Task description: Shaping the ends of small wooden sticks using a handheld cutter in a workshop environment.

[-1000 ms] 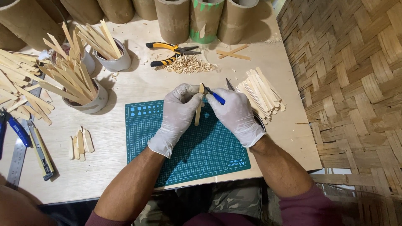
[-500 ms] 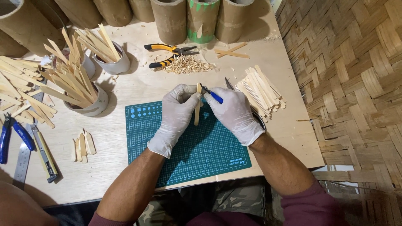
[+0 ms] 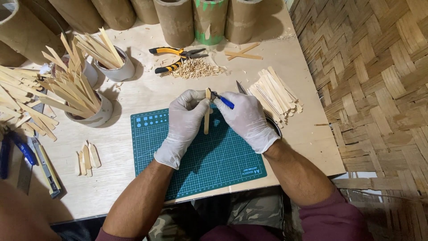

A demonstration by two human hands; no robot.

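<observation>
Both forearms bare, angled in from 6 o'clock toward centre. Left hand (image 3: 185,125) white-gloved, fingers curled in pinch at 12. Right hand (image 3: 246,119) white-gloved, closed in grip, knuckles up, nearly touching left.

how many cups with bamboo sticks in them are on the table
3, all left of the green cutting mat: one white cup at the back, a second beside it, a third nearest the mat. More may lie past the left edge.

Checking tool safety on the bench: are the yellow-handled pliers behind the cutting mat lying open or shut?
Open. The pliers lie flat on the table with their two yellow handles spread well apart, beside a pile of shavings.
</observation>
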